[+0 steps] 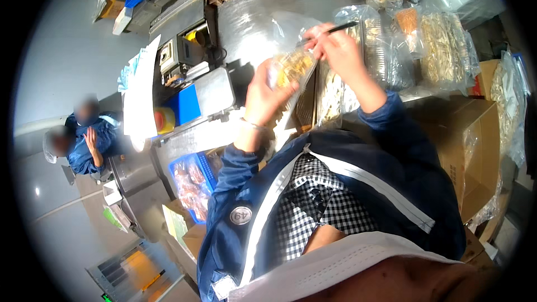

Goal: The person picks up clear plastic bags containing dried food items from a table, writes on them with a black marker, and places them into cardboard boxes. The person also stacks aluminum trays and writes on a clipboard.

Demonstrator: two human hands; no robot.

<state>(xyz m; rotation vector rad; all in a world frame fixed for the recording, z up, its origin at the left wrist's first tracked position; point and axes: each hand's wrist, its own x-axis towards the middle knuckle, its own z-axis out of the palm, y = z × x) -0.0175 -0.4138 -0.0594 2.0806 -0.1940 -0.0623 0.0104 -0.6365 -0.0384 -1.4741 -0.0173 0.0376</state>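
My left hand (pixel 264 94) grips the lower left side of a clear plastic bag (pixel 293 68) with yellowish pieces inside, held above the steel table. Over the bag's top edge, my right hand (pixel 334 47) is closed round a thin black pen-like stick (pixel 344 26), slanting up to the right. Whether the stick is a pen or another tool, I cannot tell. The fingers of both hands are close together at the bag. Just right of it lie clear packs of pale dried strips (pixel 331 98).
More dried-food packs (pixel 442 50) cover the right side, above an open cardboard box (pixel 475 156). A weighing machine (pixel 187 50) and a steel tray (pixel 215 92) stand left. A blue basket (pixel 210 173) holds packed goods. Another person (pixel 92 145) is far left.
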